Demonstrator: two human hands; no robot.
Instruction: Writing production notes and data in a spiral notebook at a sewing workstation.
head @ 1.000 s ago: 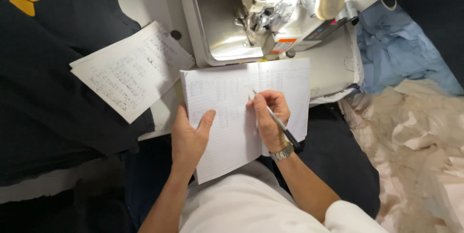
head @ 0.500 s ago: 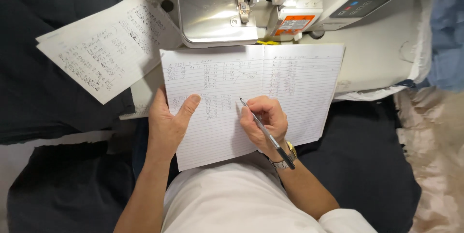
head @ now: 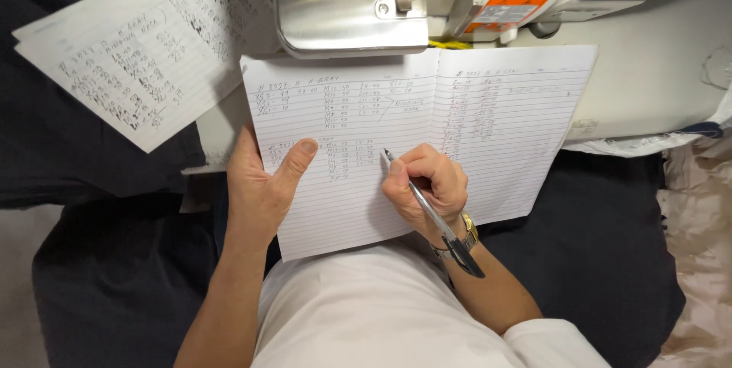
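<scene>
Head view closer than before, hands (head: 263, 185) steadying notebook (head: 488, 116), pen (head: 431, 212) writing

Notebook (head: 488, 131): matt white ruled paper, handwritten in ink; held flat by left hand (head: 263, 185). Pen (head: 435, 215), gripped by right hand (head: 427, 185): glossy silver metal barrel w/ dark plastic clip end. Wristwatch (head: 461, 234): shiny gold-tone and steel metal. Loose sheet (head: 145, 48): same matt lined paper. Sewing machine plate (head: 343, 2): brushed, reflective metal. Dark cloth (head: 595, 246): matt woven fabric. Table top (head: 656, 70): smooth pale laminate.
</scene>
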